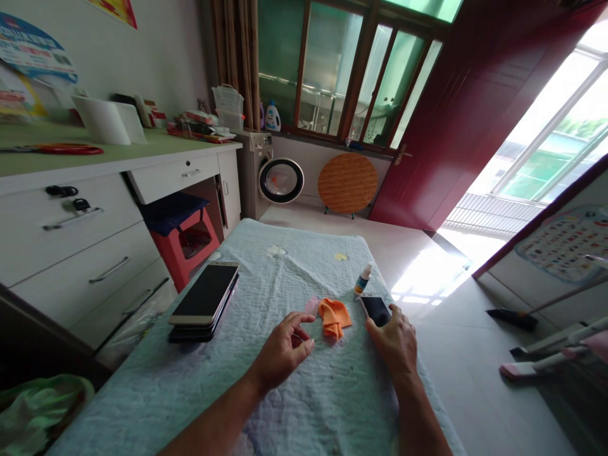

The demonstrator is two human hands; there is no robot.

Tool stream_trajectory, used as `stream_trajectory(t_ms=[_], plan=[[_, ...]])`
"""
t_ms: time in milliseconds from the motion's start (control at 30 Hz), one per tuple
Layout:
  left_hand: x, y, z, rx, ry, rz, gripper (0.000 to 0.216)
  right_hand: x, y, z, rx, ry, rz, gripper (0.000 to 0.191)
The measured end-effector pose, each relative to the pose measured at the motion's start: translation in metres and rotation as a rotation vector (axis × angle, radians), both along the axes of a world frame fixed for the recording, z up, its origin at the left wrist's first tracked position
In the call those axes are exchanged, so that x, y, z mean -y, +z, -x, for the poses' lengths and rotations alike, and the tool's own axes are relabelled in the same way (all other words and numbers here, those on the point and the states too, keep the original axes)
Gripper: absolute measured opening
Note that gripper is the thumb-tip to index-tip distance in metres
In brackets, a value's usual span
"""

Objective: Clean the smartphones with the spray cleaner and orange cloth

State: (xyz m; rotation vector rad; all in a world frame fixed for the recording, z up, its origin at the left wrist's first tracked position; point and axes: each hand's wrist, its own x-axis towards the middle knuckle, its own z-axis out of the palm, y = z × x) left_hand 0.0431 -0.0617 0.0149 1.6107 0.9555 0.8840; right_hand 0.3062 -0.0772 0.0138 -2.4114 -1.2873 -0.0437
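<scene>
My right hand [394,337] grips a smartphone [375,309] with a dark screen at the right side of the padded cloth cover, thumb on one edge and fingers on the other. Left of it, my left hand [286,348] hovers with fingers curved apart and nothing in them. A crumpled orange cloth [334,318] lies between the two hands. Just behind the phone stands a small spray bottle [363,278] with a white cap. Over on the left rests a stack of phones or tablets [205,294], the top one gold-edged with a black screen.
The light blue quilted cover [294,266] spreads under everything. A red stool [187,240] and white drawers [85,247] stand to the left. Beyond the far edge are a washing machine [254,171] with its door ajar and a round wooden tabletop [348,183].
</scene>
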Motion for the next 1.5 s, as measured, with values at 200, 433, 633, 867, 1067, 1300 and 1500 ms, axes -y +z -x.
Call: stream_trajectory(t_ms=[200,433,633,867,1067,1300,1500], plan=[[0.001,0.001,0.0,0.003,0.003,0.02,0.036,0.002,-0.007,-0.002,0.035,-0.001,0.04,0.057],[-0.004,0.002,-0.001,0.005,0.004,0.02,0.035,-0.048,0.001,-0.017,-0.342,0.14,-0.213,0.058],[-0.006,0.004,-0.001,0.02,0.013,0.047,0.035,-0.094,-0.006,-0.019,-0.51,0.214,-0.254,0.053],[-0.007,0.001,-0.001,0.045,0.004,0.093,0.037,-0.121,-0.005,-0.007,-0.408,0.269,-0.286,0.034],[-0.008,0.002,-0.002,0.07,0.004,0.102,0.036,-0.137,-0.01,0.012,-0.38,0.265,-0.265,0.035],[-0.009,-0.004,-0.001,0.063,-0.003,0.114,0.038,-0.115,-0.002,0.001,-0.314,0.264,-0.059,0.071],[-0.009,-0.009,-0.001,0.044,-0.008,0.105,0.039,-0.056,0.017,-0.021,0.056,0.146,0.234,0.083]])
